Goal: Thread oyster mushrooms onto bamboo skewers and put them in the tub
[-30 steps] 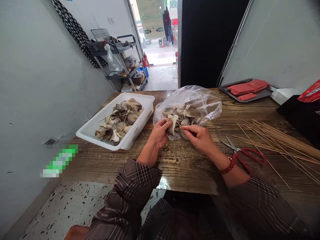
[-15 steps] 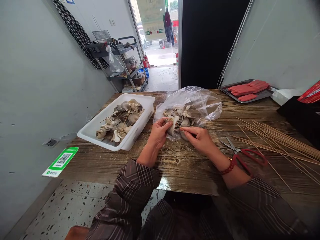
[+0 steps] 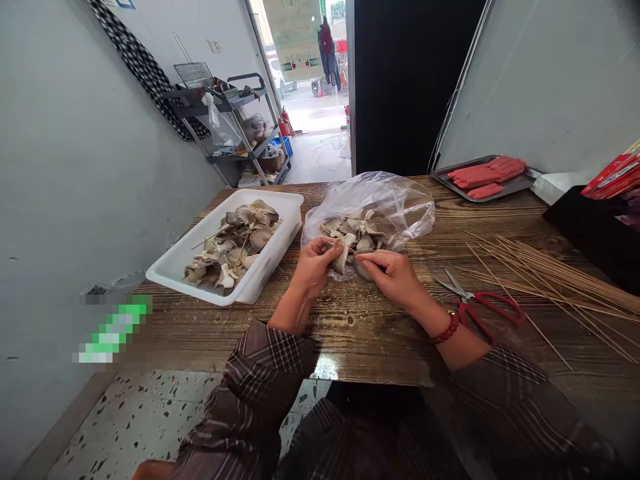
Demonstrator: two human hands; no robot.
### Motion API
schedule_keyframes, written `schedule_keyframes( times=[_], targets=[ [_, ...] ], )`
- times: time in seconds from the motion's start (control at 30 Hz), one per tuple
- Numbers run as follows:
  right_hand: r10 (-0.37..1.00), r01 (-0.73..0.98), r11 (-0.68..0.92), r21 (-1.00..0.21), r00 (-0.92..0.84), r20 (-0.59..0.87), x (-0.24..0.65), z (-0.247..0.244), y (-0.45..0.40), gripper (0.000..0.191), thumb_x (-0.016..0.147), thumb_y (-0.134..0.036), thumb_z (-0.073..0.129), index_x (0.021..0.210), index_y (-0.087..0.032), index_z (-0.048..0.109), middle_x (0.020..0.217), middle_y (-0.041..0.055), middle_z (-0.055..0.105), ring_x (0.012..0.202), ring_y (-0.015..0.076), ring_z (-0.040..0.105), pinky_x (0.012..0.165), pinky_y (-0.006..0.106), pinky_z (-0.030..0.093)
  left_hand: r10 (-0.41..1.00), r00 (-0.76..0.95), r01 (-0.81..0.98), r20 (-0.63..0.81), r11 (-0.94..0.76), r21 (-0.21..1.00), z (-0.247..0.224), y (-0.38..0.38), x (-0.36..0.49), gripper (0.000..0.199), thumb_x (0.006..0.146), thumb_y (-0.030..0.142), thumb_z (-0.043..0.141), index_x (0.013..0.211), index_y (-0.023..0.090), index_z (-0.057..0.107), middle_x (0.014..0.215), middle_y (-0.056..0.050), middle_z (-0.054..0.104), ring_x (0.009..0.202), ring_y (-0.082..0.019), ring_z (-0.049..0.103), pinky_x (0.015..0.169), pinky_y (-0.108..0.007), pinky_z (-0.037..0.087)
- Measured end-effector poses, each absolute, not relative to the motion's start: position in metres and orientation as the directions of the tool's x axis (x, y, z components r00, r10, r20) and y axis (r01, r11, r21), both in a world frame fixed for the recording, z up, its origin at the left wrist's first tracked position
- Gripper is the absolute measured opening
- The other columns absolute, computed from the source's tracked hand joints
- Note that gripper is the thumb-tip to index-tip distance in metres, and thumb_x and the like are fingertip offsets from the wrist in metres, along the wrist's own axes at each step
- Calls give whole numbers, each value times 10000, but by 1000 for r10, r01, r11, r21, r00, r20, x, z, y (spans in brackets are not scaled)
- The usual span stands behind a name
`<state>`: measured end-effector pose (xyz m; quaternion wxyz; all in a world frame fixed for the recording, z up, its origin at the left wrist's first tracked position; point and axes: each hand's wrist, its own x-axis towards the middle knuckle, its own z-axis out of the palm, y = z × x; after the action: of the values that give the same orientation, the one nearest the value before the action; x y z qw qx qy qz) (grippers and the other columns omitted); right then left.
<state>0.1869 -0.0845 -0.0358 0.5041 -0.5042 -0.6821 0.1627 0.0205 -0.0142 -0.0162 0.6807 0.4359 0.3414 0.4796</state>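
Note:
Over the near edge of a clear plastic bag (image 3: 400, 200), my left hand (image 3: 314, 263) pinches a pale grey oyster mushroom (image 3: 342, 253) between thumb and fingers. Just right of it, my right hand (image 3: 393, 273) is closed in a pinch close to the mushroom. What its fingertips hold is too small to make out. More mushrooms (image 3: 367, 230) lie in the open bag behind both hands. To the left, a white plastic tub (image 3: 270, 260) holds a pile of mushrooms (image 3: 240, 243) with thin sticks among them.
Red-handled scissors (image 3: 467, 297) lie right of my right forearm, beside many thin wooden skewers (image 3: 555, 273). A dark tray (image 3: 517, 185) with pink-red sticks stands at the back right, near a black box (image 3: 590, 227). A grey cart (image 3: 240, 100) stands beyond the wooden table (image 3: 195, 333).
The whole view has shifted slightly, so most things appear a little further left. Both hands keep nearly the same pose around the mushroom.

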Motion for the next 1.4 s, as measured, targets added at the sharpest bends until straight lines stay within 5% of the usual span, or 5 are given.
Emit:
schedule_keyframes(
  times=[0.5, 0.7, 0.97, 1.27, 1.4],
  targets=[
    [846, 575, 415, -706, 42, 531, 186, -36, -83, 245, 906, -233, 546, 805, -156, 755, 765, 76, 725, 716, 184, 643, 677, 292, 445, 930, 368, -264, -3, 108, 958, -23, -22, 30, 366, 524, 299, 895, 739, 139, 645, 685, 13, 655, 585, -62, 546, 550, -172, 418],
    [897, 460, 321, -828, 133, 421, 181, -38, -80, 242, 874, -308, 576, 782, -165, 748, 696, 37, 709, 630, 155, 603, 601, 261, 421, 916, 398, -283, -51, 175, 943, -21, -23, 32, 404, 549, 352, 879, 826, 135, 679, 715, 7, 651, 589, -72, 542, 542, -183, 420],
    [952, 337, 242, -910, 101, 290, 172, -37, -86, 327, 872, -373, 558, 975, -147, 771, 559, 1, 634, 500, 120, 538, 514, 236, 394, 947, 304, -333, -105, 209, 919, -16, -14, 22, 400, 488, 368, 906, 712, 139, 667, 624, 11, 650, 534, -80, 544, 522, -196, 432],
    [926, 374, 283, -883, 135, 353, 175, -40, -85, 285, 856, -314, 556, 917, -164, 790, 765, 47, 747, 649, 161, 628, 601, 259, 443, 917, 392, -271, -71, 189, 944, -18, -21, 29, 382, 514, 390, 898, 678, 128, 672, 625, -1, 655, 536, -69, 531, 530, -189, 414],
    [928, 351, 290, -890, 123, 351, 182, -35, -84, 277, 839, -310, 563, 886, -152, 785, 687, 31, 707, 606, 145, 585, 562, 251, 412, 910, 412, -287, -44, 176, 941, -19, -24, 33, 362, 554, 387, 882, 734, 142, 685, 667, 6, 650, 562, -70, 524, 536, -195, 409]
  ],
)
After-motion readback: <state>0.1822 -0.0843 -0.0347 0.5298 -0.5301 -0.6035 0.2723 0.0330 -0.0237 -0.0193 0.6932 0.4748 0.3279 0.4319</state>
